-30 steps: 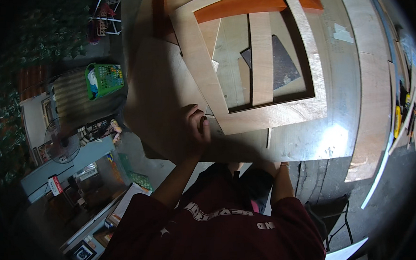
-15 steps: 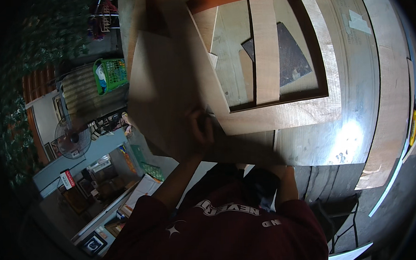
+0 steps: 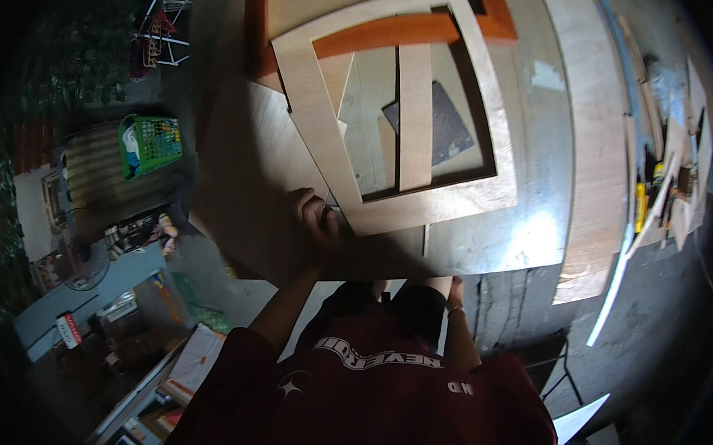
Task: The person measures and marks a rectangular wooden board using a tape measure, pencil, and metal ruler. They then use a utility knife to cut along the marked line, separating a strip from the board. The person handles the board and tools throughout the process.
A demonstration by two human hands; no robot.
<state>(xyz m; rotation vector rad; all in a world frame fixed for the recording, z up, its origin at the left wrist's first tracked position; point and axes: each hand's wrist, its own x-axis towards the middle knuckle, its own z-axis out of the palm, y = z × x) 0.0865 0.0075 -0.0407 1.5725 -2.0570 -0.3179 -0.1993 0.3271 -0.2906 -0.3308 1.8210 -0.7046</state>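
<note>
My left hand rests curled on a plywood panel, close to the lower left corner of a pale wooden frame; whether it grips anything is hidden. My right hand hangs at the table's near edge beside my leg, its fingers hard to make out. Within the frame's opening lie or show an orange wooden bar, a pale upright strip and a dark square board. Behind it is a larger orange frame.
The worktable carries a long board at right. Loose wood strips and yellow tools lie farther right. A green basket, a fan and a shelf are at left. A black metal stand is low right.
The view has shifted, so the whole scene sits somewhat further left in the picture. My left hand stays curled at the same frame corner, and nothing on the table has visibly moved.
</note>
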